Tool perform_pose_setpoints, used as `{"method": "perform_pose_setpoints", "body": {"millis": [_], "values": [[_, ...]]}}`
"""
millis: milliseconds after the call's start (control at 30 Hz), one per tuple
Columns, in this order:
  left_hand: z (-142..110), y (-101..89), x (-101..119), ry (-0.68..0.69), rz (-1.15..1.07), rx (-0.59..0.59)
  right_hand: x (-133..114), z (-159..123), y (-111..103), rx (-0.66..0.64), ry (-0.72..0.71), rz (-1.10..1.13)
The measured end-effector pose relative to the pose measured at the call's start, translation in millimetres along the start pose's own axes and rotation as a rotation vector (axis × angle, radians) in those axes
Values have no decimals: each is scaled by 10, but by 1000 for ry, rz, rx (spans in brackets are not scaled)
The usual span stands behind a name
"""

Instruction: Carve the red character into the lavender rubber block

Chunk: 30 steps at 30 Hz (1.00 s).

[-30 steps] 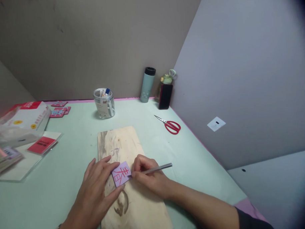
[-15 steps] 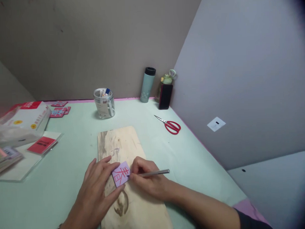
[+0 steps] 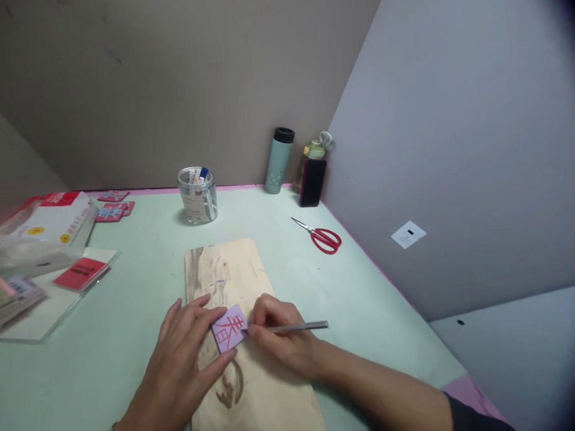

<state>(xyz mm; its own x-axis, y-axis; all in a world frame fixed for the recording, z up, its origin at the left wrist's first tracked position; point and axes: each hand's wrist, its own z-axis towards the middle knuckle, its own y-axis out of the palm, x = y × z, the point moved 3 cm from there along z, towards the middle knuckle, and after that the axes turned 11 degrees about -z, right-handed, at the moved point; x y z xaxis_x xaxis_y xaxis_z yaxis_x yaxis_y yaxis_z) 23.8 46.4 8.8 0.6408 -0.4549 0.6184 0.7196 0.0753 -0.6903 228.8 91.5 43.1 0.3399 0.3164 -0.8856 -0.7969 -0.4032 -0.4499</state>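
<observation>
A small purple square of folded-looking paper (image 3: pixel 223 345), with a Chinese character outlined in red, lies on a wooden board (image 3: pixel 265 386). My left hand (image 3: pixel 186 354) holds it down, index finger on its upper left corner and thumb along its lower edge. In a pen grip, my right hand (image 3: pixel 280 335) is closed round a slim silver craft knife (image 3: pixel 308 326). Its tip is at the right edge of the purple square, small and partly hidden by my fingers. The handle points out to the right.
Red-handled scissors (image 3: pixel 323 239) lie right of the board. Behind stand a jar of pens (image 3: pixel 197 203), a tumbler (image 3: pixel 279 162), a green bottle (image 3: pixel 316 150) and a phone (image 3: pixel 313 183). Plastic packages (image 3: pixel 56 227), red cut characters (image 3: pixel 111 212) and paper packs (image 3: pixel 12 300) lie left.
My right hand has drawn slightly to the right with the craft knife, whose handle end has shifted right and a little down. My left hand stays on the purple square.
</observation>
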Motion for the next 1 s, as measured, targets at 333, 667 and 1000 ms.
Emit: {"method": "perform_pose_setpoints", "body": {"millis": [333, 667, 1000], "values": [[-16, 16, -16, 14, 0, 6, -14, 6, -5, -24, 63, -29], [-3, 3, -2, 3, -9, 8, -14, 3, -9, -69, 28, -25], [-9, 6, -21, 11, -26, 10, -53, 9, -26, -88, -3, -26]]}}
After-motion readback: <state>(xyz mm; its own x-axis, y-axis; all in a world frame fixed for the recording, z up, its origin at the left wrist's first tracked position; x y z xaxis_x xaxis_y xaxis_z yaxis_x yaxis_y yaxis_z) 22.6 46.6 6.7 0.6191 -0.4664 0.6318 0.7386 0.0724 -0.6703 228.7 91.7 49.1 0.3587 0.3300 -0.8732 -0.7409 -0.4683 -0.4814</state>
